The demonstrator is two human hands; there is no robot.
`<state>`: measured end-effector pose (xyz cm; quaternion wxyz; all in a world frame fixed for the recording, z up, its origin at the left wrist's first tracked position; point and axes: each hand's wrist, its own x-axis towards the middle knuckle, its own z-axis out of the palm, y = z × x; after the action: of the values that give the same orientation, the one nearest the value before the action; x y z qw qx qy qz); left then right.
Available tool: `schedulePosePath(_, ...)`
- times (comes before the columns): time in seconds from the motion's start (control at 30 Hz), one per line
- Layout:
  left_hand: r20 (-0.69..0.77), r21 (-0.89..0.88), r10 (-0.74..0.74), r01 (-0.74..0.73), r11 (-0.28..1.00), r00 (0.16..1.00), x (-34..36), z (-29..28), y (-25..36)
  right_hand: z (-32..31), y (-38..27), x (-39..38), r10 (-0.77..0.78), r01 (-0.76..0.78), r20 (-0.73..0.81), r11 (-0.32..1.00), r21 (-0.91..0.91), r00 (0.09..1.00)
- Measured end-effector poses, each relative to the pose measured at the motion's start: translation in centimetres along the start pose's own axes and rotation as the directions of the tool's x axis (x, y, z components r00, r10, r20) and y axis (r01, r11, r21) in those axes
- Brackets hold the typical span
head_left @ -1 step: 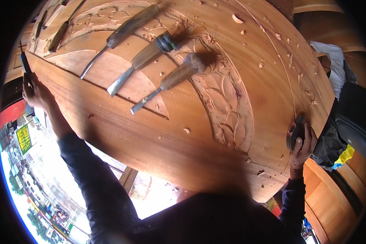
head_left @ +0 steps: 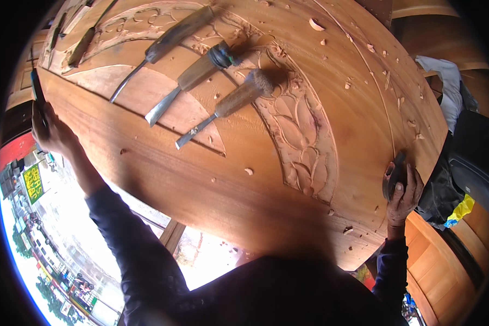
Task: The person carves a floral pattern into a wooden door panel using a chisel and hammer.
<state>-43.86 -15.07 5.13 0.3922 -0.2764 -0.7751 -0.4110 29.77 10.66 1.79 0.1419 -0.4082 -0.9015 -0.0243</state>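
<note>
Brown board [head_left: 358,125], small move.
Left hand [head_left: 57,130], holding a dark thing [head_left: 37,87], shifted; right hand [head_left: 406,198] grips a black tool [head_left: 396,176]. Cutting seems paused.

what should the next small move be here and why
I'd probably brush away the loose wood chips just beyond the dark tool in the right hand, since they lie scattered on the wooden panel close to it.

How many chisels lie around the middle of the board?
3: long-handled chisel on the left, wrapped-handle chisel between, third chisel on the right. Other handled tools lie at upper left.
</note>
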Motion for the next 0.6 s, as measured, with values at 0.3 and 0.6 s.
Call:
schedulePosePath(0.3,-0.011,-0.261,-0.124,0.117,0.958,0.992,-8.8,-12.9,30.6,0.0,0.7,0.7,-0.03,0.032,-0.016,0.992,0.118,0.999)
schedulePosePath(0.6,0.329,-0.658,0.49,-0.176,0.732,0.808,-21.7,-3.6,49.7,0.6,1.7,-0.9,-0.074,0.074,-0.013,0.932,0.356,0.997)
